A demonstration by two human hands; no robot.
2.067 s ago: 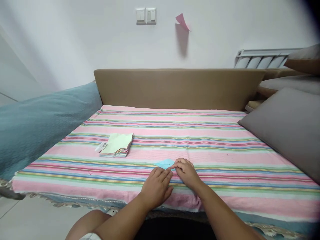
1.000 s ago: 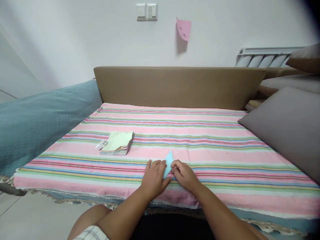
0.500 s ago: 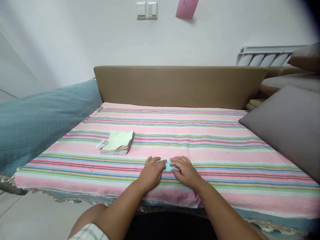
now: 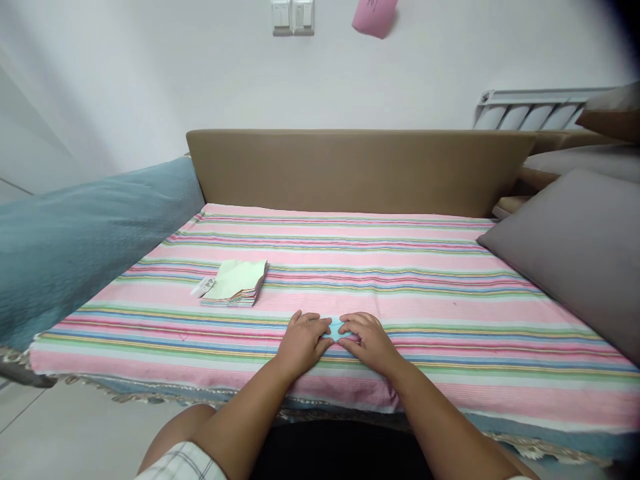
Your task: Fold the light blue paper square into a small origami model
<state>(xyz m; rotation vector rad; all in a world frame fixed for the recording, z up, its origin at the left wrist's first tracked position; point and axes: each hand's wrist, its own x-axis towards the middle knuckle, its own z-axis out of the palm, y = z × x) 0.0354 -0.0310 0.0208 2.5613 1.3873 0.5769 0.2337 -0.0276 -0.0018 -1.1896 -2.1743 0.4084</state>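
A small folded piece of light blue paper point(image 4: 335, 329) lies on the striped pink cloth point(image 4: 400, 300) near its front edge. My left hand point(image 4: 301, 342) rests on the paper's left side with fingers bent down onto it. My right hand point(image 4: 369, 341) presses the right side, fingertips together on the paper. Only a sliver of blue shows between the two hands. A stack of pale coloured paper sheets point(image 4: 235, 283) lies on the cloth to the left, farther back.
A teal blanket point(image 4: 75, 233) covers the left side, a brown padded backrest point(image 4: 360, 170) runs along the rear, and grey cushions point(image 4: 575, 247) lie at the right. A pink note point(image 4: 374, 15) and wall switches point(image 4: 293, 16) are on the wall.
The blue paper stood up between my hands a second ago and now lies flat under them. Both hands have closed in over it and press down.
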